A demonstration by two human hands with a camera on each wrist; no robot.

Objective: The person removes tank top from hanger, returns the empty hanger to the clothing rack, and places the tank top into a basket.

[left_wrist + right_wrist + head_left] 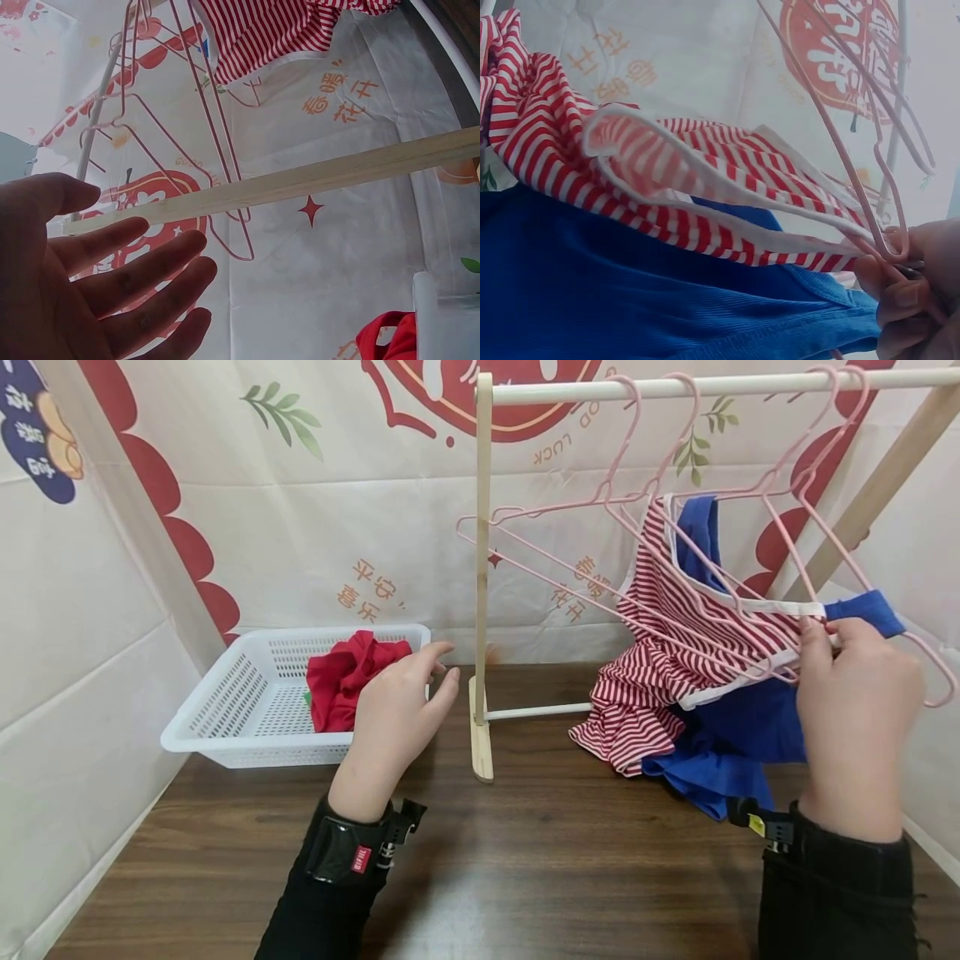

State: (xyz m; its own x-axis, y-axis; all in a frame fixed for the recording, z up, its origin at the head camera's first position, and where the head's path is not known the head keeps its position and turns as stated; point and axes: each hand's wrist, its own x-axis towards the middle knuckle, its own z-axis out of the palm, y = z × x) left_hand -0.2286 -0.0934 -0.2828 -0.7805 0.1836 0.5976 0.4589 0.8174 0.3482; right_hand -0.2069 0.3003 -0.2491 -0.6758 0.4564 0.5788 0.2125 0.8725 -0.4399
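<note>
My right hand (862,710) pinches the white-trimmed shoulder strap of a red-and-white striped tank top (660,627) together with the end of a pink hanger (832,124). From that grip the striped top droops to the left, its lower part bunched near the tabletop. Behind it hangs a blue garment (750,727), with one blue strap on a hanger just beyond my fingers. My left hand (397,710) hovers with loose, spread fingers beside the rack's wooden post (482,568), overlapping the basket's right side in the head view. It holds nothing.
A white perforated basket (217,747) containing a red cloth (348,685) stands at the left. Several pink hangers hang from the rack's white rail (555,393). The post's foot (482,760) stands on the brown wooden table (562,860), with a printed curtain (322,527) behind.
</note>
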